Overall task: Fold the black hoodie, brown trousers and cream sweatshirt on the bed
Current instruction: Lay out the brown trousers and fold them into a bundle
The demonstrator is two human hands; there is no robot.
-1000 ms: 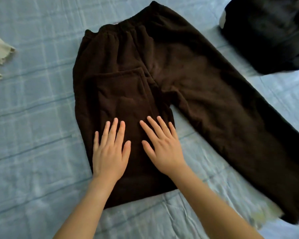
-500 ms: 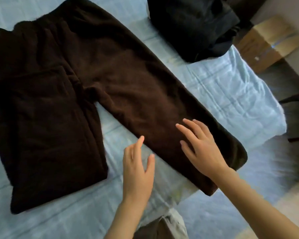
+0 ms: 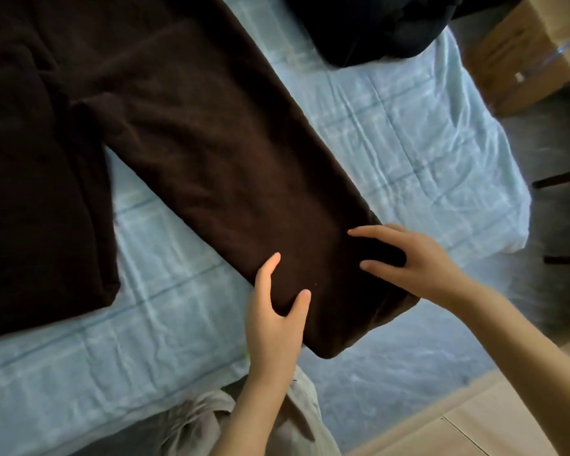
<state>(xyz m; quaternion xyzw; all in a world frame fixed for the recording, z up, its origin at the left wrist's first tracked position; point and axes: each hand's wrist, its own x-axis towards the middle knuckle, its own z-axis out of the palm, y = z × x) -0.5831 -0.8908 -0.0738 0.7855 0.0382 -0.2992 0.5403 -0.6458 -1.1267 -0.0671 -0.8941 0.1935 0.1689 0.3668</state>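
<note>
Hands [image 3: 273, 327] [image 3: 422, 261] two, hoodie [image 3: 375, 28] one (black), trousers [image 3: 211, 143] one

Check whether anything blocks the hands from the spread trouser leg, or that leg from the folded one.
Nothing visible. The left hand and right hand grip the brown trousers near the hem; only bare bed sheet lies between that leg and the folded leg.

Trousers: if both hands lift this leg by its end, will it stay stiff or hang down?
Likely floppy: the trousers sag over the bed edge below the right hand. The thick, fuzzy cloth probably will not slip from the left hand.
</note>
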